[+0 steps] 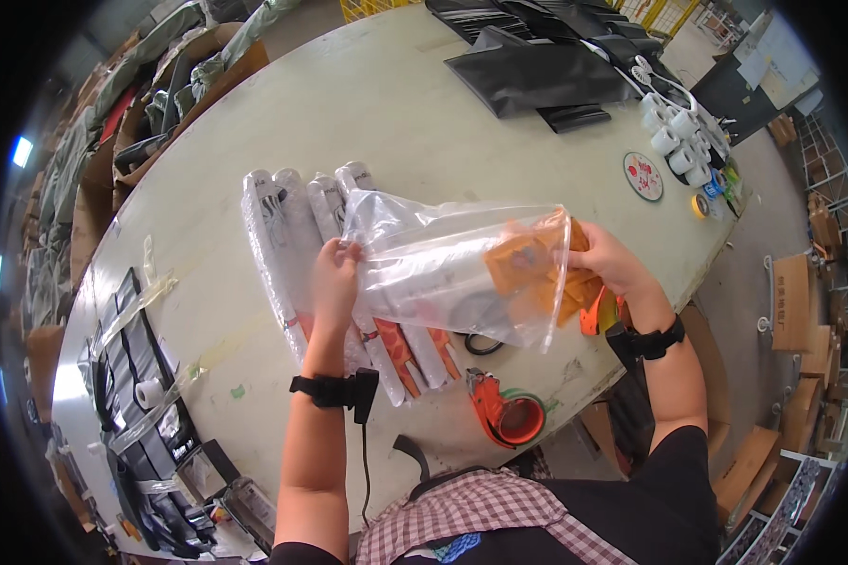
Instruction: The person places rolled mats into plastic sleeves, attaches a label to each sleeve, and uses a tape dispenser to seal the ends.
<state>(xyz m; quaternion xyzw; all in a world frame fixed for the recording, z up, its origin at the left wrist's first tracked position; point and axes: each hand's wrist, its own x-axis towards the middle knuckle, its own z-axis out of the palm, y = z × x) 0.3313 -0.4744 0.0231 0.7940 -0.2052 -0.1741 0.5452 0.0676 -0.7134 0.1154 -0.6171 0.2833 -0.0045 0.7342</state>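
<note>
Cartons (240, 56) stand beyond the far left edge of our wide pale table (377, 113), with black sheets (537, 80) piled at its far side and white rolls (664, 141) bunched toward the right rim. Between our two hands lies what matters most: a clear plastic bag (433, 273), held up just over the tabletop, its long axis running roughly left to right across our front.

Our left hand (334, 278) pinches the bag's left end between thumb and fingers. Our right hand (608, 259) is at the opposite end, curled around a crumpled orange packet (523, 264), so the right is clearly the nearer hand to it. Part of that packet shows through the film and part sticks out past the bag's right edge (whether it sits inside the bag or behind it, we cannot tell). Nor can we tell if our right fingers have caught the film as well.

Behind and below the bag, the bubble-wrapped tubes (271, 254) lie side by side, their length pointing away from us, so they run crosswise to the bag, which overlaps some of them. Nearer our body, right of the tubes, sits an orange tape dispenser (499, 410).
</note>
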